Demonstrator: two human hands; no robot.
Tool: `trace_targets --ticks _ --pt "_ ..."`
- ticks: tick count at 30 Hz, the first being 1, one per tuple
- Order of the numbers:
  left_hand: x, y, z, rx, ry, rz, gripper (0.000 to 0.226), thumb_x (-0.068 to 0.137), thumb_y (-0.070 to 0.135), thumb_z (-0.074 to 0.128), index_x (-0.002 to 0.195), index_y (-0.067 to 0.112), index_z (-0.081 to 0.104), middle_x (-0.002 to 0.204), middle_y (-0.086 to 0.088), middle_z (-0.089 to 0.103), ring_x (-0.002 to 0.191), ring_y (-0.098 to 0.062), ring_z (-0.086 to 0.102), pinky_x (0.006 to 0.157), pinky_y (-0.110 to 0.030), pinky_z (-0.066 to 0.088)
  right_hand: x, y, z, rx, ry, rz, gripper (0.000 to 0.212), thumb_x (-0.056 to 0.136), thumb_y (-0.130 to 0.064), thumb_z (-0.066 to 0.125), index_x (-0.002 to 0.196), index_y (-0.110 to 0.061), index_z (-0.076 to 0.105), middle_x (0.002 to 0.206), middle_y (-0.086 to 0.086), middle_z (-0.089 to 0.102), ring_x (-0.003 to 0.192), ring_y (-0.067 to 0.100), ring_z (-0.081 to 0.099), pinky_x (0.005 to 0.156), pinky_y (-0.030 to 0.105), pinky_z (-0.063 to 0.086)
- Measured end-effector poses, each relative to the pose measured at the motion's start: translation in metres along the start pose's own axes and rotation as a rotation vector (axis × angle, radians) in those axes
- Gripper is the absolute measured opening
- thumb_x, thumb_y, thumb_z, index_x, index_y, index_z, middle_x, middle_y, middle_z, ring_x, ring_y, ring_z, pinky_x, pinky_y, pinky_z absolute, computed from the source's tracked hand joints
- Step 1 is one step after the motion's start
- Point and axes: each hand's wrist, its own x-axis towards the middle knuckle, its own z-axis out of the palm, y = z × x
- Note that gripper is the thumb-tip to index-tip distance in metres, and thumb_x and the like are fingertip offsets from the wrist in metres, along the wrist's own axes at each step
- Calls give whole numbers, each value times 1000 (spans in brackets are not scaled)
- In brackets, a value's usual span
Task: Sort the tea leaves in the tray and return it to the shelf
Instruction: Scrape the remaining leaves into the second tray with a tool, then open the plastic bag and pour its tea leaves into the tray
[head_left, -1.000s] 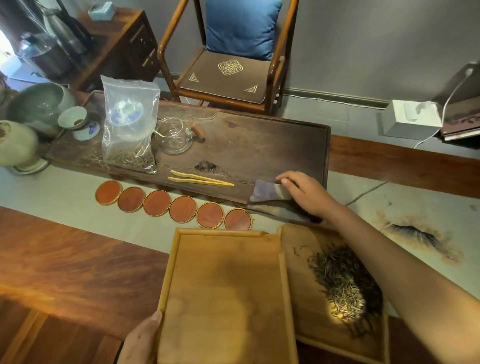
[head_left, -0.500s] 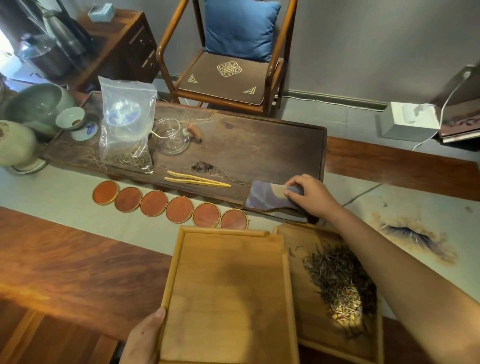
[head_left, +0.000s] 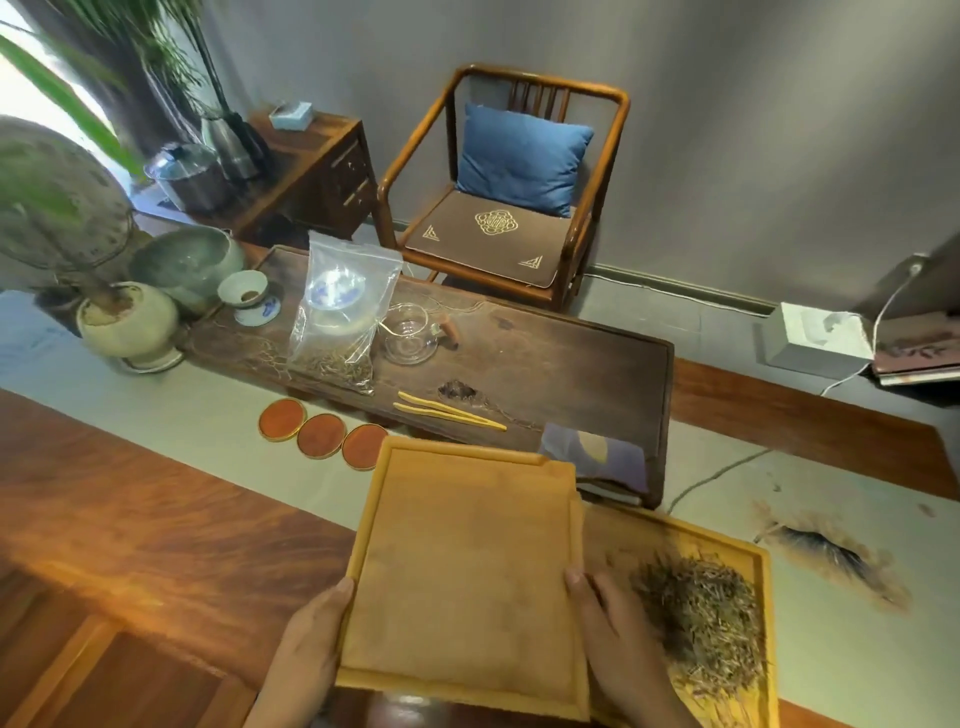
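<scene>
Left hand (head_left: 306, 644) and right hand (head_left: 618, 639) each gripping a side edge of the empty tray (head_left: 462, 571).

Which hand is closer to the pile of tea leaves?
Right. The right hand grips the empty tray's right edge, right beside the tea leaves. The left hand holds its far left edge.

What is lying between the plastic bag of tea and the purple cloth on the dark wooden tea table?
In the head view, yellow tongs lie between the plastic bag and the purple cloth, on the dark tea table.
</scene>
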Motion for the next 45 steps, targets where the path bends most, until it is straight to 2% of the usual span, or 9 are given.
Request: trace_targets --ticks 2,7,15,19,23,29,34,41,45 --pt "5 9 -8 -17 -89 63 42 99 24 46 75 13 79 85 -7 78 70 -8 71 58 -21 52 -3 -8 19 7 61 -25 26 94 -38 48 75 -26 61 72 -7 63 69 -9 56 53 10 39" --pt "38 35 -48 66 -272 170 45 103 23 38 82 12 77 88 -6 77 79 -13 70 68 -23 54 0 -32 66 -105 187 -125 19 97 -31 48 83 -30 61 76 -8 63 73 -4 56 55 14 40" --pt "85 60 -104 158 -419 216 42 101 32 39 86 27 78 89 0 78 80 -12 74 62 -14 52 -3 -56 128 -140 324 -151 22 96 -35 45 101 -26 64 90 -10 63 83 0 57 65 23 44" --pt "91 55 -115 275 -506 267 34 102 32 38 104 31 72 105 9 75 98 -7 69 79 -21 52 -11 -64 141 -238 385 -141 27 94 -44 38 101 -30 60 87 -13 57 79 -5 53 62 12 38" --pt "93 43 -118 397 -455 370 33 99 28 47 130 41 47 122 27 59 110 12 55 90 -16 46 -13 -57 144 -345 377 -121 27 97 -38 40 105 -23 61 87 -9 57 75 0 54 62 15 41" --pt "92 23 -112 553 -318 389 25 89 10 65 102 31 62 100 -2 63 87 -1 59 73 -8 40 -17 -38 144 -493 324 -62 26 99 -33 41 100 -17 61 89 -2 57 77 12 56 70 32 48" --pt "96 8 -103 690 -232 405 19 86 14 68 95 30 60 85 -3 63 79 -14 57 65 -23 40 -12 -27 151 -578 266 18 25 100 -29 39 99 -14 59 94 3 58 78 13 53 69 28 43" --pt "107 -3 -100 754 -214 408 19 82 14 71 95 27 66 80 0 61 74 -15 58 65 -27 39 -5 -20 162 -559 261 67 22 100 -25 38 97 -12 55 94 4 54 71 10 46 63 22 34" --pt "109 -7 -105 744 -220 400 19 80 12 73 88 28 67 74 4 60 71 -14 57 62 -21 39 -9 -17 170 -513 258 74 20 100 -22 41 98 -9 57 96 8 57 77 15 52 67 27 44"
